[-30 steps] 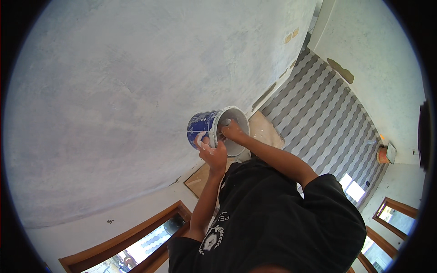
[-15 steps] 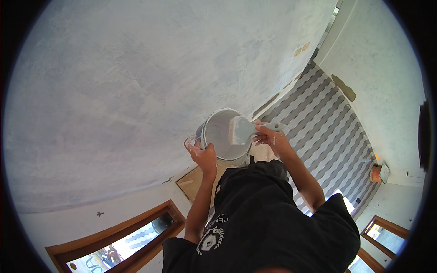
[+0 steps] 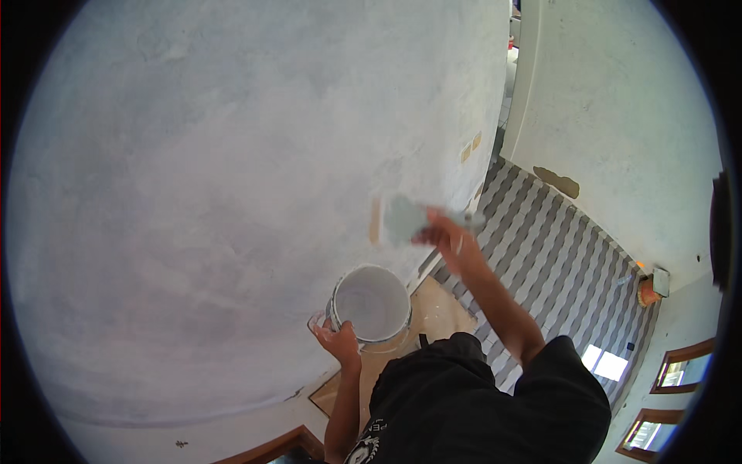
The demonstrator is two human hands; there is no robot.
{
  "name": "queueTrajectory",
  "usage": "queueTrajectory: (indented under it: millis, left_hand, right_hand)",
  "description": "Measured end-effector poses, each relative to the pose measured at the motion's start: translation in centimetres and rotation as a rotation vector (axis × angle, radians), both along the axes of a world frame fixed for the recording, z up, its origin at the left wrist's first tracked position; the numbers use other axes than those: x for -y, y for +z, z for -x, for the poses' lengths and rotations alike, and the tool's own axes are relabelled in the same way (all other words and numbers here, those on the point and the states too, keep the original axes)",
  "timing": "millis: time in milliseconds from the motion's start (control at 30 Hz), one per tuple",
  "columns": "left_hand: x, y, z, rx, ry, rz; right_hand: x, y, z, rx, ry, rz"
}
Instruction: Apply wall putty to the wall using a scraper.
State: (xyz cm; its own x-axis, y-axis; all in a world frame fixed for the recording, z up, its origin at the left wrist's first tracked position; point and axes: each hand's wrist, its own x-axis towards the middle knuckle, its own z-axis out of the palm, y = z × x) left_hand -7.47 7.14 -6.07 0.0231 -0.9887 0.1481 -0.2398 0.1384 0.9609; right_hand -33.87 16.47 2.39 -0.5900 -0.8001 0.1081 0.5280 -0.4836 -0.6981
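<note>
A wide paintbrush with a grey-green body and pale bristles is gripped by my right hand, both smeared by motion. Its bristles point left toward the whitish wall; whether they touch it I cannot tell. Lower down, my left hand, spotted with white paint, holds a paint bucket by its left rim, thumb on the near edge. White coats the bucket's inside, and a thin pale layer shows at its bottom. The brush is above and beyond the bucket, clear of its rim.
A tan board with white splashes lies below the bucket on a floor of grey wavy tiles. Two socket boxes sit in the wall. An orange container stands at the far right, near wood-framed windows.
My right hand has lifted the brush out of the bucket and up toward the wall. The bucket, in my left hand, now appears lower in view, and the whole view has shifted.
</note>
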Motion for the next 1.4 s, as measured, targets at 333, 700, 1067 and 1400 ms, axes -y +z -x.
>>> queueTrajectory:
  millis: [333, 700, 1067, 1400]
  left_hand:
    - [0.2, -0.3, 0.1, 0.031, 0.017, 0.054]
    - [0.4, -0.6, -0.3, -0.014, 0.019, -0.044]
    - [-0.1, 0.1, 0.3, -0.020, 0.011, -0.035]
    - [0.1, -1.2, -0.3, 0.045, -0.001, 0.043]
  right_hand:
    - [10.5, 23.1, 13.4, -0.281, -0.509, 0.440]
    - [12.7, 25.4, 17.6, -0.248, -0.524, 0.368]
    - [15.9, 22.9, 13.1, -0.138, -0.669, 0.332]
    - [15.5, 35.2, 14.3, -0.307, -0.834, 0.471]
